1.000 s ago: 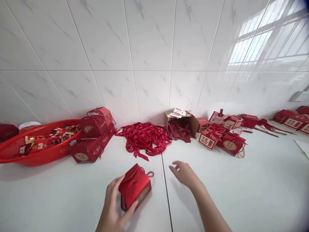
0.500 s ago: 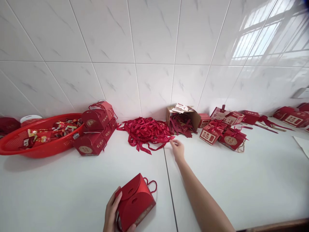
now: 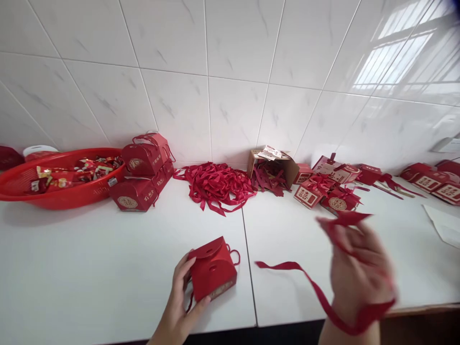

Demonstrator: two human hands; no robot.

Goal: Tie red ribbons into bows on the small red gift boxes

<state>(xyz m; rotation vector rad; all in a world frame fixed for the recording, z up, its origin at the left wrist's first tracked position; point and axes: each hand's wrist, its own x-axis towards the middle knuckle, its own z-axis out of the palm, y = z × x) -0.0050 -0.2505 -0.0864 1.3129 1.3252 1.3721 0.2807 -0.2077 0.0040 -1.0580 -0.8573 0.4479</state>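
A red gift box [image 3: 212, 273] with a cord handle rests on the white table near its front edge. Around its left side wraps my left hand [image 3: 181, 285], thumb at the front. Raised to the right of the box, my right hand [image 3: 359, 268] is blurred and holds a red ribbon [image 3: 312, 282]. The ribbon loops about the wrist and fingers, and its free end trails left above the table. Against the wall lies a tangled pile of red ribbons [image 3: 219, 186]. Finished-looking red boxes with bows [image 3: 339, 200] stand behind my right hand.
At the left, a red plastic basket [image 3: 68, 199] holds wrapped sweets. Stacked red boxes [image 3: 142, 179] stand beside it. An open cardboard box [image 3: 293, 173] with dark red strips lies on its side. Further right are more red boxes [image 3: 427, 181] and a white sheet [image 3: 443, 224].
My right hand has left the ribbon pile, moving right and toward me with a ribbon. My left hand and the gift box have shifted slightly right. The view has tilted.
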